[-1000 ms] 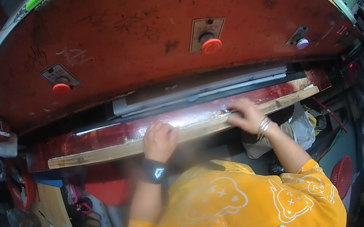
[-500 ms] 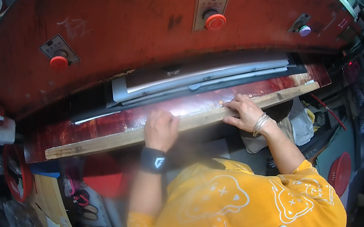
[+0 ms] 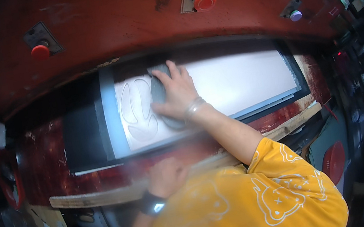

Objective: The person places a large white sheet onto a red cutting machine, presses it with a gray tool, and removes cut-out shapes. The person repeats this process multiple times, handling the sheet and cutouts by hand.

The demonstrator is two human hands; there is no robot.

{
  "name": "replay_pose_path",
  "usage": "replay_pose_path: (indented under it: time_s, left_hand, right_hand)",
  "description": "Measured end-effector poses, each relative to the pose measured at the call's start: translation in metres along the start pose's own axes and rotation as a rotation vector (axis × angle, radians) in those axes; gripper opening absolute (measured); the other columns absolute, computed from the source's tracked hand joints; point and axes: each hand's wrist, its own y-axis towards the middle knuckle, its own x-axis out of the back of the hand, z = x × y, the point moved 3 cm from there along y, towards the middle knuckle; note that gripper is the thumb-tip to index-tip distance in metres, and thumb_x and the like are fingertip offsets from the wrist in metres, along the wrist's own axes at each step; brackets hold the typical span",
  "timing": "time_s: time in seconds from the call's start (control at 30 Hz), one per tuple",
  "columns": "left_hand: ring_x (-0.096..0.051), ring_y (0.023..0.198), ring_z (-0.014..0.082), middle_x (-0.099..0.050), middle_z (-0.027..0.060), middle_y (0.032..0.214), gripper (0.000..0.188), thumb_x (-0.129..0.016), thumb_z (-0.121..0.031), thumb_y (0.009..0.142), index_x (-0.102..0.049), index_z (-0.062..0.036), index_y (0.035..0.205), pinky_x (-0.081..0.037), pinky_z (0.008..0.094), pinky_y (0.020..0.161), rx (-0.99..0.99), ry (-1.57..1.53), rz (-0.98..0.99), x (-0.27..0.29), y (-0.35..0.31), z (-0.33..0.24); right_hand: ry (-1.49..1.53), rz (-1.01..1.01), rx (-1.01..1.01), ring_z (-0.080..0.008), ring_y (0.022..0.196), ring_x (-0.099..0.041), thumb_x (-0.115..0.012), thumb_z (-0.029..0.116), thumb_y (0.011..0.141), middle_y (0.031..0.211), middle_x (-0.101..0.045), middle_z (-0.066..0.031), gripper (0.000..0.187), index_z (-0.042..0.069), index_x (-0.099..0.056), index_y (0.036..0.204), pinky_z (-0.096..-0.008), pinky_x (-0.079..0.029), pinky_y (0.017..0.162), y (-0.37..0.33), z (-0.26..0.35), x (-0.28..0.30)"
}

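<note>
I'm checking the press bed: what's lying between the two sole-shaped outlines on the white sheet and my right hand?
In the head view, a dark grey sole-shaped piece lies there, right of the pressed outlines on the white sheet. The right hand rests on it.

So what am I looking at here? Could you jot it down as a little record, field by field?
Place: big red press machine with a white sheet on its bed
Sheet marks: sole-shaped outlines at its left end
Right hand: reaching over the sheet, on a grey sole-shaped piece
Left hand: at the wooden strip along the front edge, grip blurred
Buttons: red button above, another red button at left
Clothing: yellow shirt
</note>
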Motion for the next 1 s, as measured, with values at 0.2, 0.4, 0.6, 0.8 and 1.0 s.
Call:
replay_pose_path:
  time_s: [0.2, 0.4, 0.6, 0.8, 1.0]
  left_hand:
    - [-0.059, 0.062, 0.0292, -0.057, 0.0090, 0.065, 0.018, -0.070, -0.019, 0.074, -0.062, -0.0056, 0.064, -0.047, 0.0375, 0.054, -0.035, -0.082, 0.019, -0.013, -0.037, -0.014]
    - [-0.058, 0.063, 0.0279, -0.056, 0.0079, 0.065, 0.017, -0.071, -0.019, 0.073, -0.062, -0.0069, 0.065, -0.046, 0.0370, 0.054, -0.069, -0.080, 0.026, -0.017, -0.045, -0.016]
    - [-0.057, 0.063, 0.0282, -0.056, 0.0081, 0.065, 0.016, -0.070, -0.018, 0.073, -0.063, -0.0066, 0.065, -0.046, 0.0371, 0.054, -0.098, -0.076, -0.014, -0.015, -0.040, -0.014]
    - [-0.057, 0.063, 0.0289, -0.055, 0.0099, 0.065, 0.016, -0.070, -0.015, 0.074, -0.062, -0.0049, 0.065, -0.046, 0.0373, 0.054, -0.099, -0.108, -0.017, -0.012, -0.041, -0.017]
    - [-0.057, 0.060, 0.0305, -0.056, 0.0115, 0.063, 0.018, -0.070, -0.015, 0.075, -0.062, -0.0026, 0.065, -0.046, 0.0373, 0.054, -0.114, -0.076, -0.069, -0.012, -0.041, -0.015]
  right_hand:
    - [0.407, -0.039, 0.056, -0.0401, 0.126, -0.041, -0.071, 0.029, 0.058, 0.142, -0.036, -0.0247, 0.074, 0.011, -0.055, 0.128, -0.0429, -0.038, 0.103, -0.053, -0.039, 0.040]
    - [0.012, -0.138, -0.010, -0.0406, 0.124, -0.040, -0.071, 0.027, 0.057, 0.140, -0.037, -0.0271, 0.072, 0.011, -0.057, 0.126, -0.0434, -0.036, 0.103, -0.068, -0.065, 0.045]
    - [-0.086, -0.162, -0.011, -0.0456, 0.122, -0.038, -0.071, 0.027, 0.058, 0.139, -0.037, -0.0275, 0.070, 0.010, -0.057, 0.125, -0.0460, -0.035, 0.103, -0.065, -0.056, 0.032]
    - [-0.019, -0.110, 0.021, -0.0428, 0.126, -0.037, -0.073, 0.028, 0.064, 0.140, -0.037, -0.0253, 0.069, 0.010, -0.054, 0.128, -0.0446, -0.034, 0.104, -0.065, -0.061, 0.037]
    - [0.248, -0.596, -0.036, -0.0335, 0.130, -0.037, -0.071, 0.022, 0.078, 0.138, -0.042, -0.0208, 0.056, 0.005, -0.051, 0.128, -0.0420, -0.030, 0.107, -0.090, -0.141, 0.092]
